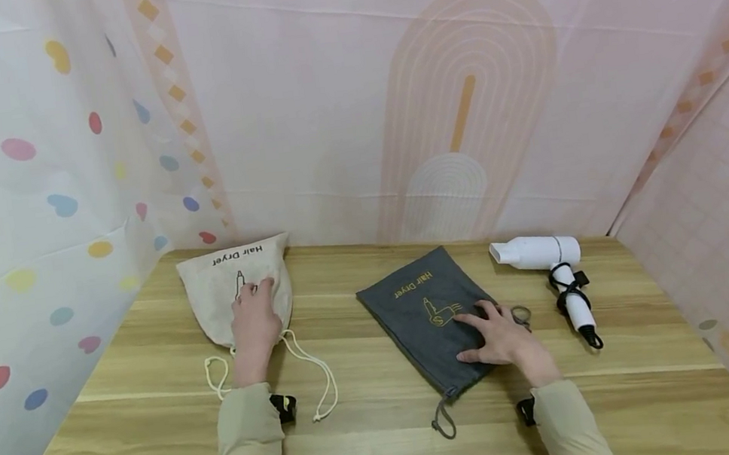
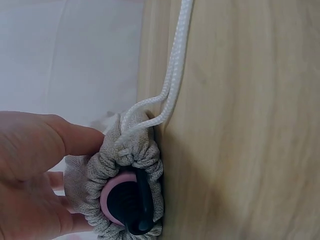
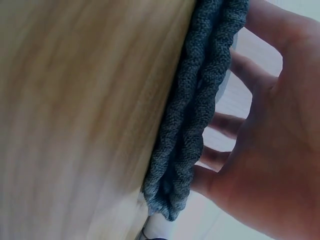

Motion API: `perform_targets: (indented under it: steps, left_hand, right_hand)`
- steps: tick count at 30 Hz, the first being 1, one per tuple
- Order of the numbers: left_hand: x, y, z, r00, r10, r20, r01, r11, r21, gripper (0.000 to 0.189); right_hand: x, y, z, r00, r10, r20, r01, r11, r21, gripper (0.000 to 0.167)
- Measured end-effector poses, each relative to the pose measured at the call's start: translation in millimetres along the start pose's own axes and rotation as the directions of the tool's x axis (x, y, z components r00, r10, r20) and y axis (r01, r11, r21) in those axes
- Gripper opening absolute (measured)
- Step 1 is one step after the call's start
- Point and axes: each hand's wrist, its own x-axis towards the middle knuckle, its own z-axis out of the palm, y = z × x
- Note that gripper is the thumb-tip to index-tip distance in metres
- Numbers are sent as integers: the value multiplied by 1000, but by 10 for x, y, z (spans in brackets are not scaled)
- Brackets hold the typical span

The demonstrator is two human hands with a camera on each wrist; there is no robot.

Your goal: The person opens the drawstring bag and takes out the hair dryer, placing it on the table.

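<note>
A beige drawstring bag [image 1: 203,300] printed "Hair Dryer" lies at the back left. My left hand [image 1: 256,320] rests on top of it, fingers slightly bent. In the left wrist view, the gathered mouth shows a pink-rimmed black end of a handle [image 2: 125,200] with a black cord loop inside. My right hand [image 1: 501,336] lies with spread fingers on a flat dark grey drawstring bag [image 1: 417,320] with yellow "Hair Dryer" lettering. Its ruffled mouth [image 3: 195,100] looks thin in the right wrist view. Right of it lies a white hair dryer [image 1: 534,252], its black cord wrapped round the handle.
White cords [image 1: 317,370] trail from the beige bag over the wooden table [image 1: 378,446]. Grey cord loops [image 1: 445,422] stick out from the dark bag's mouth. A patterned curtain [image 1: 296,114] hangs behind the table and along both sides.
</note>
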Motion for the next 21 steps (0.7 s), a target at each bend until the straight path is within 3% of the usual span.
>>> perform_targets:
  steps: [9, 21]
  left_hand:
    - [-5, -7, 11, 1000, 10, -24, -10, 1000, -1, 55]
    - [0, -1, 30, 999, 10, -31, -9, 1000, 17, 53]
  right_hand:
    - [-18, -22, 0, 994, 108, -15, -108, 994, -7, 69]
    - [2, -45, 27, 980, 172, -95, -181, 978, -98, 71]
